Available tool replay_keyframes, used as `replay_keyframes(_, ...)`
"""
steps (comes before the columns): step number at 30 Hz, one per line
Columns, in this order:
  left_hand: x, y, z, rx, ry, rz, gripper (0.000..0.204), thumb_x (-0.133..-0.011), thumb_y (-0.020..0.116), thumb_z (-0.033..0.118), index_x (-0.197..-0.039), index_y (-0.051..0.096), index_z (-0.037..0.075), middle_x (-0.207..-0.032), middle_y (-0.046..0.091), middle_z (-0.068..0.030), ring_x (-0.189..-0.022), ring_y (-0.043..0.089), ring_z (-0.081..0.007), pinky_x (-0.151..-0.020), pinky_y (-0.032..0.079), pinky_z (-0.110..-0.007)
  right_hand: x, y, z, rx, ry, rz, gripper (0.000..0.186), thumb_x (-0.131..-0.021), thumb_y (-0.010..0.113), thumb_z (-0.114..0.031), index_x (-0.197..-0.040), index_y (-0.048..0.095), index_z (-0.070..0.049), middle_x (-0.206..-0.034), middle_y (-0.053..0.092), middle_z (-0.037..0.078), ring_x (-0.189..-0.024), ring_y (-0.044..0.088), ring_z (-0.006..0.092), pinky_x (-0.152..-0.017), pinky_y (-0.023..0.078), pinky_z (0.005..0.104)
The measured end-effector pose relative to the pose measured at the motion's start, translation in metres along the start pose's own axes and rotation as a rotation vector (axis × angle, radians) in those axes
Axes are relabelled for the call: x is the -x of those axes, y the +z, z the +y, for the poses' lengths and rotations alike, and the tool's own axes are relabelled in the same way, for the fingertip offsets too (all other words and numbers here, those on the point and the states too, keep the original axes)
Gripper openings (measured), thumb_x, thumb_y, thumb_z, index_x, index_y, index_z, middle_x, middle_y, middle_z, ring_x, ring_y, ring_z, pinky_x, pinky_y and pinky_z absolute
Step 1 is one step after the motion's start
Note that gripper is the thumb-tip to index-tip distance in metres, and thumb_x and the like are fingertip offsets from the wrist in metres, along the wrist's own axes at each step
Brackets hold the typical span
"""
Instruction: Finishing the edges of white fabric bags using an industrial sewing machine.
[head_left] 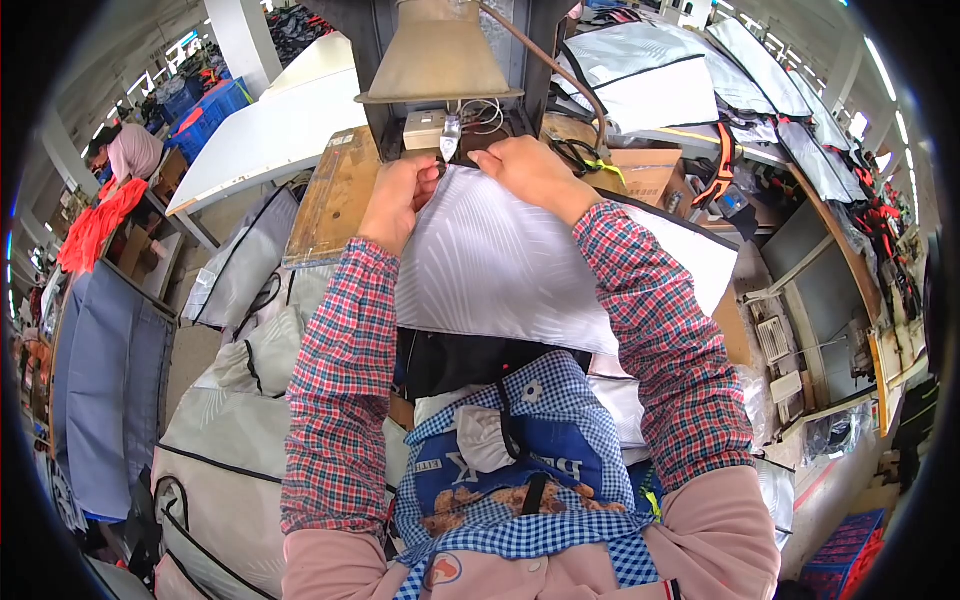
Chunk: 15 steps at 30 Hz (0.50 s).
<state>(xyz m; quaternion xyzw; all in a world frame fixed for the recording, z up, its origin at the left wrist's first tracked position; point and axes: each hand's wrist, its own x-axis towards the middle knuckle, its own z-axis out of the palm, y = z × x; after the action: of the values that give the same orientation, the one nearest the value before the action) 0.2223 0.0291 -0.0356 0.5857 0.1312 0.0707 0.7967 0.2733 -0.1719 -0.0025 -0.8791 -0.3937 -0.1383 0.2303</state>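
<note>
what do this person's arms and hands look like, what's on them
The left hand and right hand wear no gloves. Both forearms are in loose, wrinkled plaid sleeve covers of red, dark blue and white, gathered at the wrists. Plain pink sleeves show above them.

Bare hands: two, one left hand (398, 200) and one right hand (537, 180). Plaid sleeves (345, 390): two. Silver panel (500, 260) between them: one. Blue-checked apron (600, 430): one. Beige cone-shaped shade (435, 60): one. Small beige box (424, 128) under it: one. White tabletop (270, 125), upper left: one. Co-worker (132, 155), far left: one. Blue crates (222, 103): at least two upper left, plus one lower-right crate (845, 545). Black-edged panels (640, 50), upper right: at least three; they overlap, exact count unclear.
</note>
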Motion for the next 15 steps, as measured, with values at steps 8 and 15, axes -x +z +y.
replay_keyframes(8, -0.0028, 0.0027, -0.0003, 0.006, 0.032, 0.038, 0.012, -0.085, 0.062, 0.017, -0.092, 0.065, 0.007, -0.077, 0.062, 0.0003, -0.067, 0.056, -0.0123, -0.063, 0.044, -0.028, -0.0001, -0.0038, -0.0032, 0.006, 0.072, -0.044, 0.046, -0.094, 0.048, -0.039, -0.085, 0.067, 0.002, -0.085, 0.065, 0.024, -0.085, 0.062, 0.0416, -0.079, 0.048, 0.0479)
replay_keyframes(15, -0.0024, -0.001, -0.0006, 0.003, 0.054, 0.043, 0.011, -0.088, 0.062, 0.02, -0.09, 0.062, 0.01, -0.077, 0.06, 0.0025, -0.071, 0.058, -0.0138, -0.068, 0.049, -0.029, 0.0008, -0.0026, -0.0045, -0.008, 0.058, -0.021, 0.046, -0.094, 0.049, -0.039, -0.085, 0.067, 0.002, -0.086, 0.065, 0.024, -0.085, 0.063, 0.0414, -0.079, 0.048, 0.0481)
